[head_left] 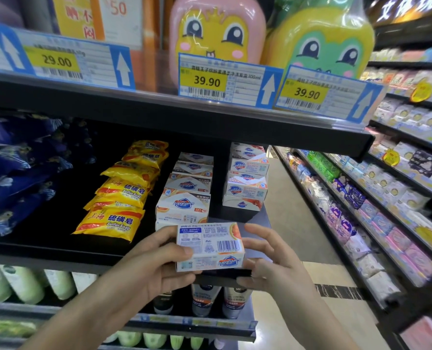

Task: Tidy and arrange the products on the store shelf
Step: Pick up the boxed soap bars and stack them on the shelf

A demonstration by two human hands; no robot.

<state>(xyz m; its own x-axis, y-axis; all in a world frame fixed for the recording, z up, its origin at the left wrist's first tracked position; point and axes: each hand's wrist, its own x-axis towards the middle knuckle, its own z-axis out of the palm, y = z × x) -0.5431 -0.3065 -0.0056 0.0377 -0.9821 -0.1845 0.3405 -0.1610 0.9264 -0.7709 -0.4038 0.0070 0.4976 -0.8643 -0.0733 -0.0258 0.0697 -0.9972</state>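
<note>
Single head view, looking forward and slightly down, close on shelf front; hands low in frame, aisle floor running off right.

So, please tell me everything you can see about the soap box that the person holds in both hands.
The soap box is a small white carton, apparently thin card, with blue print, an orange corner, a barcode on top and an upside-down shield logo on its front edge. It looks closed and undamaged. It is level, lengthwise across the view, in front of the shelf edge, just before a row of like boxes. The left hand grips its left end, thumb on top; the right hand holds its right end.
</note>
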